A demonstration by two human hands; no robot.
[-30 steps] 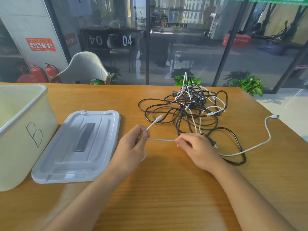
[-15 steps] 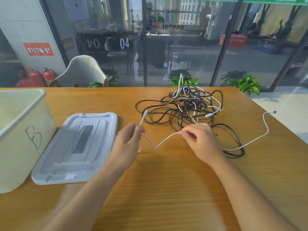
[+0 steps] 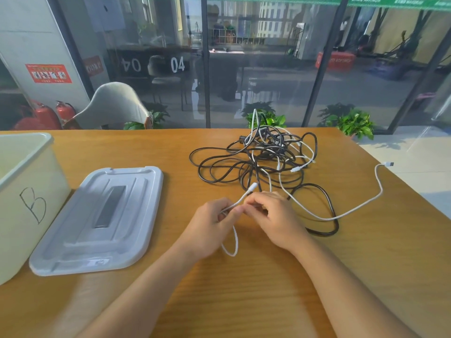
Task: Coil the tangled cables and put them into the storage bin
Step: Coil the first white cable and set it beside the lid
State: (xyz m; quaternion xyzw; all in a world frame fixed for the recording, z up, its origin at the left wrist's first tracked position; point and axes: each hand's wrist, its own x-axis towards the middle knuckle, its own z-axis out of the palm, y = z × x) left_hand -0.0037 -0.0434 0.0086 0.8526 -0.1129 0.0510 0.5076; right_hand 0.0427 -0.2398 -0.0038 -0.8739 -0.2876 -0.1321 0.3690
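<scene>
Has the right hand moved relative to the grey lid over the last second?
Yes. The right hand has closed in leftward toward the grey lid, now meeting the left hand on the white cable.

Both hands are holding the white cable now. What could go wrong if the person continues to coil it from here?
1. The thin white cable held by the left hand and right hand seems to run through the tangled pile of black and white cables; pulling may tighten knots or drag the pile.
2. Its far plug lies near the wooden table's edge and might slip off.
</scene>
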